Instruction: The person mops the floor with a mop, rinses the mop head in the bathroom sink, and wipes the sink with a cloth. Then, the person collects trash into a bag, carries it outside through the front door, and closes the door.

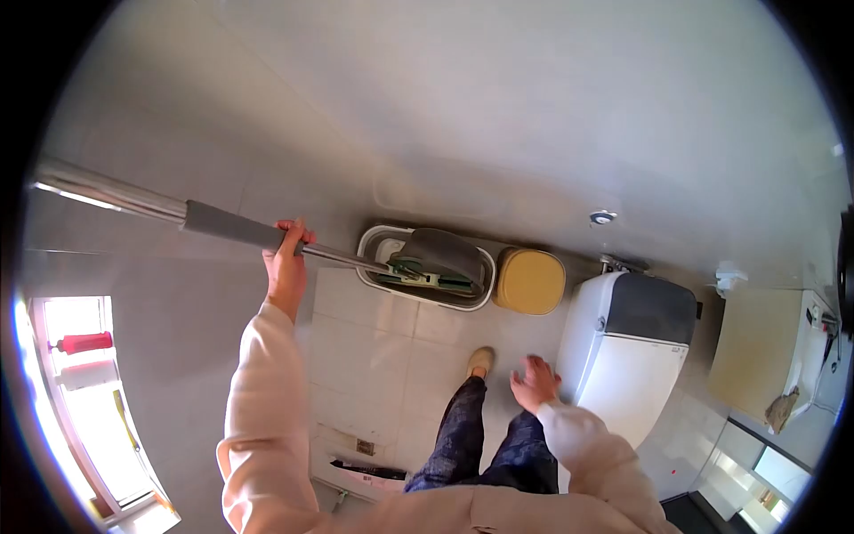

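Note:
My left hand (287,254) is wrapped round the lower end of the grey grip on a flat mop (342,256). Its metal pole slants from the upper left down to a green and white mop head (431,278). That head sits in an oval grey and white mop bucket (380,235) by the wall; how deep it reaches is hidden. My right hand (535,384) hangs over the floor near the toilet, fingers loosely apart and nothing in them.
A yellow-lidded bin (531,280) stands right of the bucket. Farther right are a white toilet (630,374) with a dark grey part and a pale cabinet (765,356). A floor drain (365,447) lies low at left. A bright window (98,409) holds a red bottle-like object (84,343).

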`<state>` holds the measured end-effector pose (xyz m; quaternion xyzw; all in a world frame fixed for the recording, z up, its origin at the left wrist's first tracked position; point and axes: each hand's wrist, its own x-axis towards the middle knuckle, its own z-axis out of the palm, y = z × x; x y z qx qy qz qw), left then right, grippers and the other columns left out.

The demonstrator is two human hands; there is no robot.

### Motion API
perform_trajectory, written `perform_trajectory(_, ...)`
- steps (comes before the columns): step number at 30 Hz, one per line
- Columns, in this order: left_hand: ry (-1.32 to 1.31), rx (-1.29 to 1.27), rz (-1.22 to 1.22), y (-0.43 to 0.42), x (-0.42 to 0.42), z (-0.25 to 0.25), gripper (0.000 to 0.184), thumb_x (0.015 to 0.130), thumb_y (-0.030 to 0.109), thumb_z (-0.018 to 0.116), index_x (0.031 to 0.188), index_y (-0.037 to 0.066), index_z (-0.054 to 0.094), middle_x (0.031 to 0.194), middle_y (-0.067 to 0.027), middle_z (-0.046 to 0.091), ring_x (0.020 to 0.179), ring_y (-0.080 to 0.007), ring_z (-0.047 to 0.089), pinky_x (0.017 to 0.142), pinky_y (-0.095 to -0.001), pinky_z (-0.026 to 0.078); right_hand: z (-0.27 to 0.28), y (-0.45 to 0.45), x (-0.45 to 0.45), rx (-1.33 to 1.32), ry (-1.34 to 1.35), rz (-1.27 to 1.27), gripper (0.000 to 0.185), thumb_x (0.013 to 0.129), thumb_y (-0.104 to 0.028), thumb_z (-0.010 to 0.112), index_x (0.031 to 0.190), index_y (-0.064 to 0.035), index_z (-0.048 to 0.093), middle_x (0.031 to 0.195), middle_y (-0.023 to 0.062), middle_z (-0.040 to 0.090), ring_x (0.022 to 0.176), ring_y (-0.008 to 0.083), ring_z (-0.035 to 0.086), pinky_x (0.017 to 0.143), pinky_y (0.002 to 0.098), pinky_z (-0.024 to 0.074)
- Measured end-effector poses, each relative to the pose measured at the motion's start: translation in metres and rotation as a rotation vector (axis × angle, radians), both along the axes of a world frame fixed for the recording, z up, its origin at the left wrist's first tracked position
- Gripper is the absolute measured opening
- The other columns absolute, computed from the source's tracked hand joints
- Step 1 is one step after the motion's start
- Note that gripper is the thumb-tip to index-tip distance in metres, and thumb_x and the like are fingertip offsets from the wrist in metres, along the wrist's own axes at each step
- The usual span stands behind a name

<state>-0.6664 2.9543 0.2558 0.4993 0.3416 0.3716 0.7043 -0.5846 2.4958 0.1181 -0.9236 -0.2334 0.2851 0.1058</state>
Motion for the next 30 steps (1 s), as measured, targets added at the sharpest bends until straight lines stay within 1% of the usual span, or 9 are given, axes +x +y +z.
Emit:
perform_trajectory(2,0.02,0.011,0.005,-0.008,-0.003,0.003,0.015,0.08,0.003,0.058,0.075,0.01,0.046,0.069,-0.0015,0.042,0.065,-0.0133,0.04,0.07,-0.0329,0.036,-0.019,0.052,0.028,-0.117,0.158,0.056,0.042,0.074,-0.029,0.058,0.111,-0.0121,0.047,0.118,0.0061,0.048,0.109,0.0267,0.045,0.083,0.0581,0.0324)
perform_trajectory(8,0.077,0.01,0.081,-0.027,-0.029,0.006,0.014,0.081,0.006,0.054,0.075,0.009,0.042,0.064,-0.0015,0.043,0.062,-0.0132,0.04,0.073,-0.0339,0.038,-0.119,0.159,0.063,-0.162,0.039,0.204,0.051,0.075,-0.029,0.056,0.12,-0.0127,0.038,0.124,0.0054,0.041,0.114,0.0293,0.039,0.087,0.06,0.0282)
perform_trajectory(15,0.135,0.179,0.058,-0.025,-0.029,0.008,0.021,0.083,0.016,0.048,0.07,0.012,0.033,0.057,0.0005,0.03,0.054,-0.0112,0.028,0.065,-0.0293,0.032,-0.229,0.217,0.077,-0.181,0.054,0.264,0.06,0.076,-0.029,0.052,0.13,-0.0158,0.029,0.136,0.0054,0.03,0.119,0.0362,0.032,0.09,0.0616,0.0256)
perform_trajectory(17,0.106,0.188,0.055,-0.022,-0.03,0.006,0.019,0.079,0.016,0.049,0.069,0.011,0.034,0.056,0.0001,0.035,0.05,-0.011,0.03,0.062,-0.0295,0.033,-0.237,0.231,0.086,-0.207,0.136,0.284,0.06,0.076,-0.032,0.052,0.129,-0.016,0.03,0.137,0.0065,0.03,0.119,0.0388,0.031,0.089,0.0636,0.0251)
perform_trajectory(20,0.087,0.211,0.082,-0.013,-0.037,0.006,0.018,0.079,0.016,0.047,0.069,0.01,0.034,0.054,-0.0003,0.036,0.048,-0.0107,0.03,0.058,-0.0292,0.033,-0.243,0.24,0.094,-0.336,0.144,0.301,0.05,0.078,-0.034,0.052,0.122,-0.0137,0.041,0.127,0.0102,0.044,0.116,0.0396,0.035,0.087,0.0643,0.0267)
perform_trajectory(22,0.08,0.256,0.059,-0.005,-0.04,0.007,0.017,0.078,0.015,0.046,0.068,0.01,0.034,0.051,-0.0005,0.035,0.044,-0.0102,0.028,0.054,-0.0293,0.033,-0.242,0.233,0.1,-0.304,0.129,0.492,0.037,0.078,-0.034,0.052,0.108,-0.0116,0.051,0.108,0.0132,0.056,0.109,0.0385,0.043,0.084,0.0616,0.0313)
perform_trajectory(25,0.083,0.315,-0.031,0.017,-0.053,0.013,0.017,0.078,0.014,0.046,0.068,0.01,0.033,0.049,0.0001,0.033,0.042,-0.0102,0.026,0.053,-0.0293,0.033,-0.231,0.217,0.104,-0.055,-0.01,0.665,0.029,0.079,-0.033,0.051,0.096,-0.0103,0.054,0.095,0.0123,0.06,0.1,0.0356,0.051,0.08,0.0563,0.0365)
perform_trajectory(27,0.055,0.311,-0.009,0.028,-0.05,0.01,0.019,0.079,0.014,0.046,0.067,0.01,0.033,0.048,0.0005,0.032,0.04,-0.0099,0.024,0.053,-0.0293,0.033,-0.208,0.219,0.105,-0.088,-0.009,0.672,0.028,0.079,-0.033,0.051,0.096,-0.0102,0.054,0.095,0.0117,0.06,0.099,0.0343,0.052,0.078,0.0543,0.0379)
perform_trajectory(30,0.108,0.379,0.126,0.032,-0.032,-0.01,0.019,0.081,0.015,0.051,0.068,0.009,0.038,0.051,-0.0015,0.04,0.046,-0.012,0.037,0.059,-0.0318,0.04,-0.202,0.219,0.084,-0.155,0.034,0.639,0.029,0.079,-0.034,0.049,0.092,-0.0092,0.054,0.099,0.013,0.058,0.098,0.0335,0.051,0.076,0.0529,0.0374)
